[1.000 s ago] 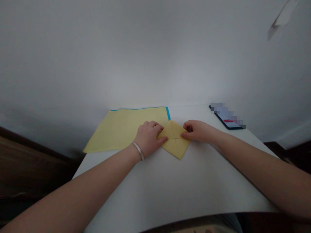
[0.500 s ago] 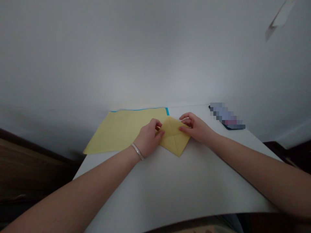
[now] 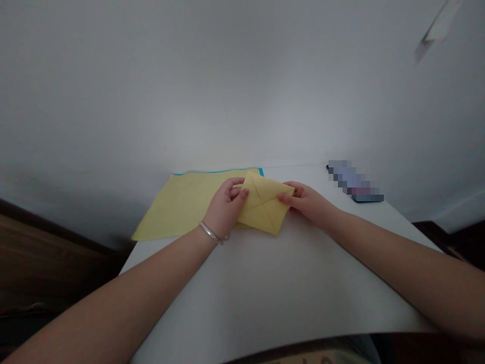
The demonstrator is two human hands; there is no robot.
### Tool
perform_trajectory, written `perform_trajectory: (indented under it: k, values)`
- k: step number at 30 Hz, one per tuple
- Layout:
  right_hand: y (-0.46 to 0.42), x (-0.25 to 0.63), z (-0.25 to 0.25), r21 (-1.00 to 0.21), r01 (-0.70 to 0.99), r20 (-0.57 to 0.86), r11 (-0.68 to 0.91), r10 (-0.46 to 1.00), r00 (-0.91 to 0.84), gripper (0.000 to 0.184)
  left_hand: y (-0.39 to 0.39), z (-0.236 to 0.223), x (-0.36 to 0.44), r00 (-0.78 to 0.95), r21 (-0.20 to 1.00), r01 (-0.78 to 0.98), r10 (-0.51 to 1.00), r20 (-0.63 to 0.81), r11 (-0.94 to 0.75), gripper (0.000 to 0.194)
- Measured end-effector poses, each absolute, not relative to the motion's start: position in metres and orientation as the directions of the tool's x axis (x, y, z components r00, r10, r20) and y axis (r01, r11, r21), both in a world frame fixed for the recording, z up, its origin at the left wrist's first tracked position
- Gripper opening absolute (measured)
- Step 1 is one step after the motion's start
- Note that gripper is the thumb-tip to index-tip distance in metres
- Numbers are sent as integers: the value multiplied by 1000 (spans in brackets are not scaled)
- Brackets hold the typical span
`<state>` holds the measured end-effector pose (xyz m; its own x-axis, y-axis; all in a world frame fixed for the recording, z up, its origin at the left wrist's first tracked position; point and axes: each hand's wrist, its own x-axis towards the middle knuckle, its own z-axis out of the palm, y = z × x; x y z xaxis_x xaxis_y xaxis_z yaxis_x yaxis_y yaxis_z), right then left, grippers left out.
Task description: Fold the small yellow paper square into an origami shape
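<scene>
A small folded yellow paper square (image 3: 262, 205) with diagonal creases is held tilted just above the white table (image 3: 273, 283). My left hand (image 3: 226, 207), with a silver bracelet on its wrist, pinches the square's left corner between thumb and fingers. On the other side, my right hand (image 3: 306, 201) grips the right corner, fingers curled behind the paper. The far fingers of both hands are hidden by the square.
A larger stack of yellow sheets (image 3: 185, 202) with a blue edge lies flat behind my left hand, against the white wall. A phone (image 3: 358, 188) rests at the table's far right. Dark floor or furniture shows on both sides of the table.
The folded square has been lifted off the table and tilted up toward the wall. Both hands moved from pressing it flat to pinching its side corners.
</scene>
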<state>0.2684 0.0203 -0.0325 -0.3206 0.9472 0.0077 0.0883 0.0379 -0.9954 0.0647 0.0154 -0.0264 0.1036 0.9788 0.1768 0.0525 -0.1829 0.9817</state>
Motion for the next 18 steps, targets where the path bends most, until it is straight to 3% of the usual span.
perform_trajectory:
  k: [3, 5, 8, 10, 14, 18]
  values:
    - [22, 268, -35, -991, 46, 101, 127, 920, -378, 27, 18, -27, 64, 119, 984, -36, 977, 179, -176, 26]
    - [21, 268, -33, -959, 103, 220, 262, 926, -305, 20, 19, -26, 63, 117, 965, -27, 957, 264, -263, 20]
    - [18, 271, -29, -814, 325, 438, 482, 876, -201, 11, 19, -25, 62, 69, 887, 122, 895, 441, -446, 15]
    - [16, 273, -27, -672, 422, 572, 609, 788, -226, 9, 19, -24, 61, 48, 851, 227, 878, 477, -474, 15]
    - [17, 276, -28, -436, 504, 689, 746, 637, -346, 14, 15, -22, 62, 137, 942, 146, 949, 283, -302, 22]
    - [17, 277, -28, -356, 554, 661, 753, 622, -421, 17, 10, -21, 63, 245, 991, -48, 960, 133, -125, 31]
